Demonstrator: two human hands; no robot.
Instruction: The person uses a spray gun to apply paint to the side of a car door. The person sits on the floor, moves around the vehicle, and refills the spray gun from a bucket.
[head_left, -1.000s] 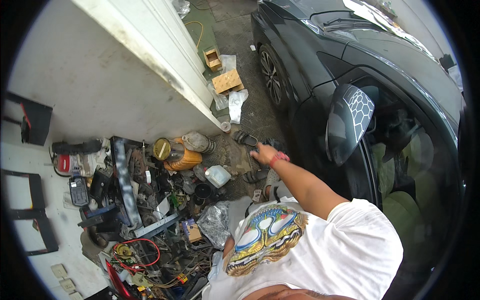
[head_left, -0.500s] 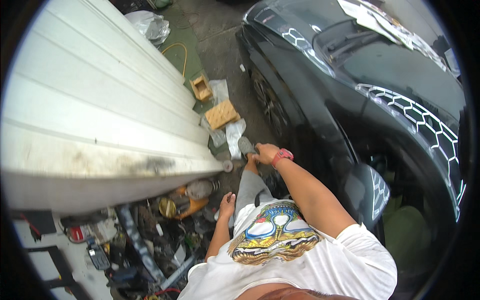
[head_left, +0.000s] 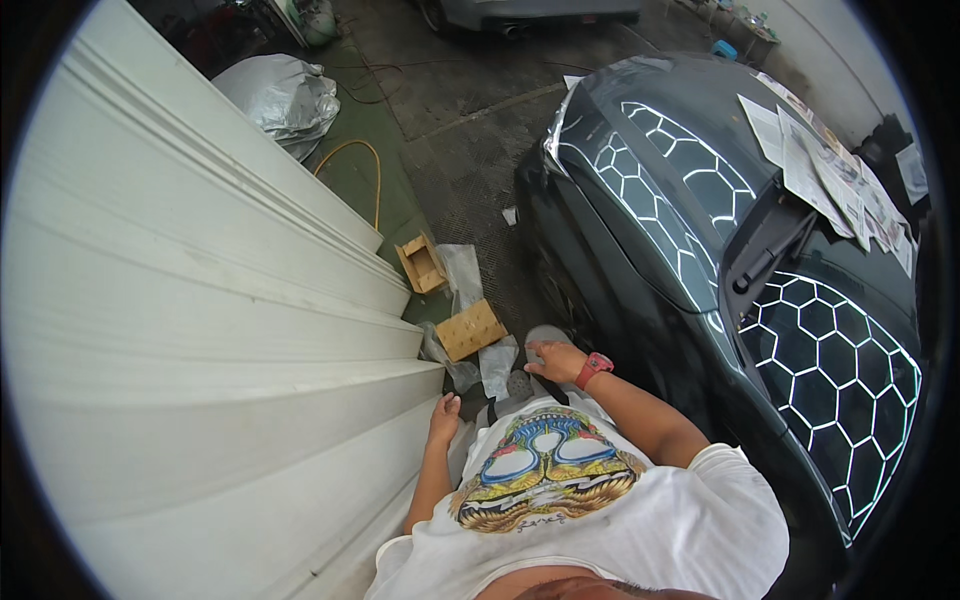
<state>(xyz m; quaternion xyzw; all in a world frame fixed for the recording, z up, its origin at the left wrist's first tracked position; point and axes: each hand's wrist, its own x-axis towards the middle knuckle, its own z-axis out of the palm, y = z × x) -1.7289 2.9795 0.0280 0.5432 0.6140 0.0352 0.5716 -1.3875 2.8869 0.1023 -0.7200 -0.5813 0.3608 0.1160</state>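
Observation:
My left hand (head_left: 446,414) hangs low beside the white corrugated panel (head_left: 220,330), with its fingers loosely curled and apart; I see nothing held in it. My right hand (head_left: 556,361), with a red watch (head_left: 594,371) at the wrist, is stretched forward above a grey shoe (head_left: 546,334). Its thumb and fingers stand apart, with nothing between them. To my right is a dark grey car (head_left: 640,300), its glossy surface reflecting white hexagonal light lines. The right hand is apart from the car's side.
Ahead on the floor lie an open wooden box (head_left: 421,264), a yellowish block (head_left: 470,330) and crumpled plastic sheets (head_left: 498,366). A yellow hose (head_left: 376,170) curves beside the panel. Silvery sheeting (head_left: 275,100) covers something farther off. Newspaper sheets (head_left: 815,165) rest on the car; another car (head_left: 540,12) stands beyond.
I have moved forward between the panel and the car. The side mirror and the clutter at lower left have left the view. My right hand's fingers have straightened.

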